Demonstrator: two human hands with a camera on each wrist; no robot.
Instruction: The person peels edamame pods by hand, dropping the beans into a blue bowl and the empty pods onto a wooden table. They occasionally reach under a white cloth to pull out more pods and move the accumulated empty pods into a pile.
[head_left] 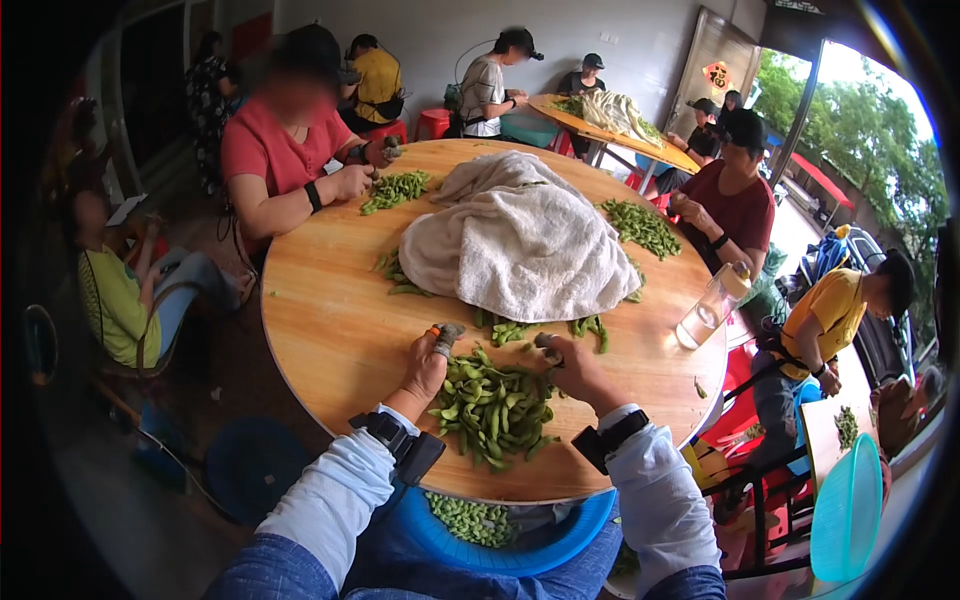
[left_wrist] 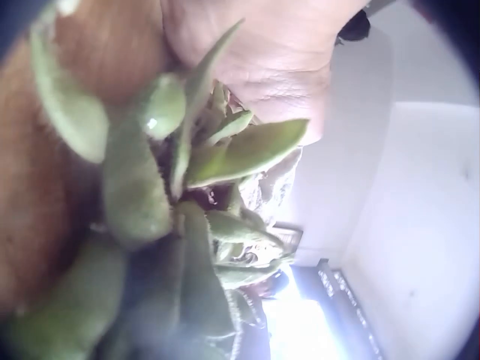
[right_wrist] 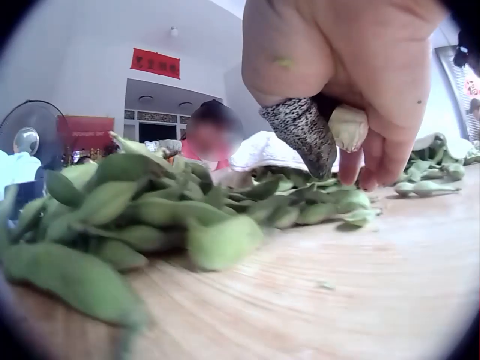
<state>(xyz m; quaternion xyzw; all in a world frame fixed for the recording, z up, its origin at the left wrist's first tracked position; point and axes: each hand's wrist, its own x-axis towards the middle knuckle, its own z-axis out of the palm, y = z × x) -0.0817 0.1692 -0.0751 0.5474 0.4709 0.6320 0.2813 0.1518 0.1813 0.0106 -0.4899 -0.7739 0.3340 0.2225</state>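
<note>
A pile of green soybean pods (head_left: pixel 492 405) lies on the round wooden table (head_left: pixel 330 345) between the hands. My left hand (head_left: pixel 428 368) is at its left edge, a grey cover on one digit and an orange bit beside it. In the left wrist view, pods (left_wrist: pixel 247 154) hide those fingers. My right hand (head_left: pixel 580 372) is over the pile's right side. Its thumb wears a speckled grey cover (right_wrist: pixel 300 135), and its fingers bend down near the pods. A pale, wrinkled piece (right_wrist: pixel 349 127) shows beside the thumb; I cannot tell whether it is gripped.
A blue basin (head_left: pixel 565 545) holding green beans (head_left: pixel 470 520) sits below the table edge. A whitish towel (head_left: pixel 520 240) covers a heap mid-table. To the right stands a clear bottle (head_left: pixel 705 315). People sit around this table, by smaller pod heaps (head_left: pixel 395 190), and at other tables.
</note>
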